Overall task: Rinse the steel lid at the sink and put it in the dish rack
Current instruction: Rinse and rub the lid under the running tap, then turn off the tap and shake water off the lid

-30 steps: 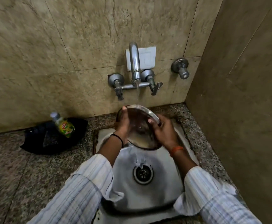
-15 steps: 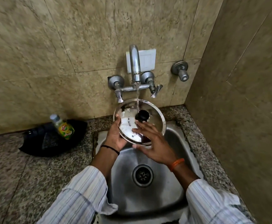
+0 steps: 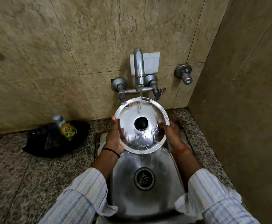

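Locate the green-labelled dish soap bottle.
Head view, left of the steel sink: the green-labelled dish soap bottle lies on a black tray on the granite counter against the wall.

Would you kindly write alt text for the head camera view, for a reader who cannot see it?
A person's left hand and right hand hold a round steel lid with a black knob by its edges under a running chrome wall tap, above a steel sink. A green-and-yellow labelled bottle rests on a black tray on the speckled granite counter to the left.
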